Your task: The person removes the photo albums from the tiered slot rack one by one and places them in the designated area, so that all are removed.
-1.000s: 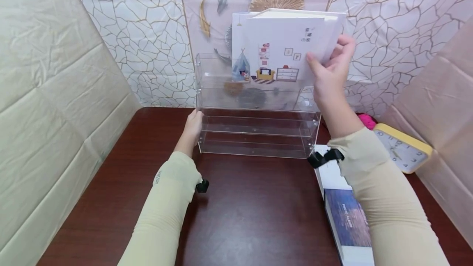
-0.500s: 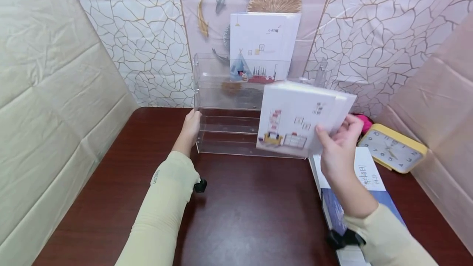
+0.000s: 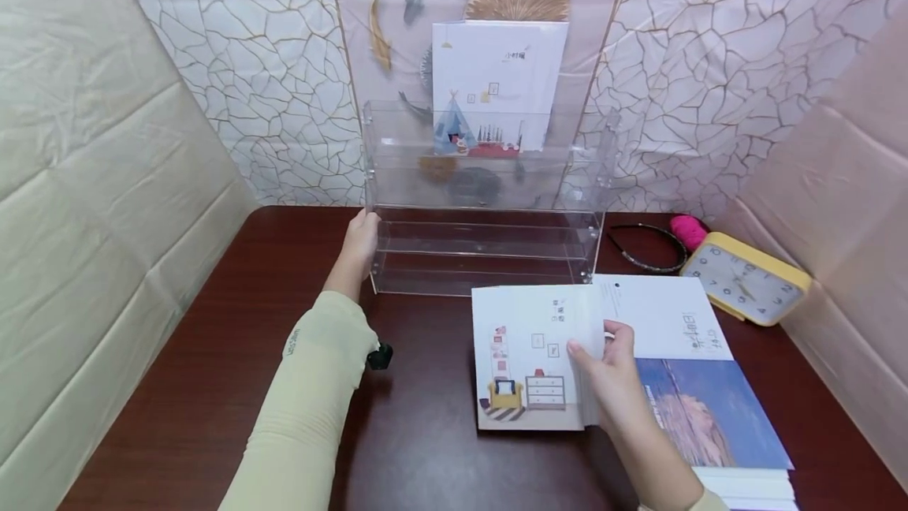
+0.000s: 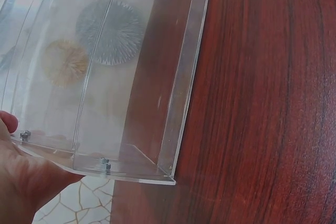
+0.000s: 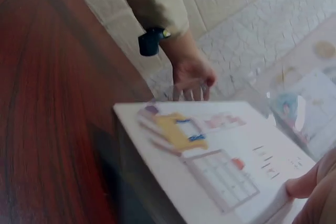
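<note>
White hardback with armchair-and-dresser cover [image 3: 525,369]: lower middle of the head view, cover up, clamped in the right hand [image 3: 615,373]. Thumb lies on the cover; the other fingers are mostly hidden. Whether its underside touches the table [image 3: 418,416], I cannot tell. The right wrist view is blurred, with that hand cut off at the lower right corner.

Clear acrylic rack [image 3: 489,240]: centre, tiered, upright, its edges hard to trace against the wall. Left hand [image 3: 360,239] grips its side panel at frame left; the fingers are out of sight in the head view, and the left wrist view shows only part of the hand at the lower left.

White tent-cover book [image 3: 496,69]: upper middle, upright in the rack, lower part seen through acrylic.

White album with a blue band [image 3: 709,408]: lower right, lying down, partly covered by the right hand and the held book.

Yellow alarm clock [image 3: 745,278], dark headband [image 3: 649,267], pink bundle [image 3: 688,233] of unclear make: right side.
</note>
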The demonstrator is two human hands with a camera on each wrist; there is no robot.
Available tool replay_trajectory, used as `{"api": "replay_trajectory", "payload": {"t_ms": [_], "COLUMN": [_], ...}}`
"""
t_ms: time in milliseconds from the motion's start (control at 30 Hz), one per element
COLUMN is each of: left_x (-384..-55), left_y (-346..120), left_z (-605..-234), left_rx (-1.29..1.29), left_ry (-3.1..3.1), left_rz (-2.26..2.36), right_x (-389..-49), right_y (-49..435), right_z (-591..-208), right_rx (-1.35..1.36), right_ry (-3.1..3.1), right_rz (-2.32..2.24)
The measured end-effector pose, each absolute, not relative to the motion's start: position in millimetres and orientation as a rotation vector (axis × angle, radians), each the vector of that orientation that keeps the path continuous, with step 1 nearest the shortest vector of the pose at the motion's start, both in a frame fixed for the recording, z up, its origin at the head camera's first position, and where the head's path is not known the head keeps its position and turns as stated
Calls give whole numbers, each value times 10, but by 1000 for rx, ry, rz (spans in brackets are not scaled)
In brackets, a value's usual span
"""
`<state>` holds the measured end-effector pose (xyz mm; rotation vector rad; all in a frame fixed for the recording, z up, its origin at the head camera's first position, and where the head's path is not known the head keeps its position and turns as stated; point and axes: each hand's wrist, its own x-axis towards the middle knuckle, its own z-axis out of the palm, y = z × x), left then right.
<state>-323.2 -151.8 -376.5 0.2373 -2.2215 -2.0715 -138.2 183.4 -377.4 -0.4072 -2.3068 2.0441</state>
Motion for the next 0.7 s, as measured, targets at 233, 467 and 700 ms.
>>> {"api": "replay_trajectory", "payload": {"t_ms": [233,467,700], "left_x": [-3198,-3192,-3245], "left_y": [-1533,-1585,-1549], "left_z": [-3695,-3741,-3765], "left_rx": [254,237,233], "left_ry": [-2213,-2231,-2226], "left_rz": [-2116,-2047,-2103], "right_x": [-1486,-1627,-1634], "right_y": [1877,1907,1964], "right_z": [-3941,-4087,-4133], "right_rx": [-494,-495,-427], "right_ry": [-2467,-2645,-2835], "right_rz": [1913,1704,1468]}}
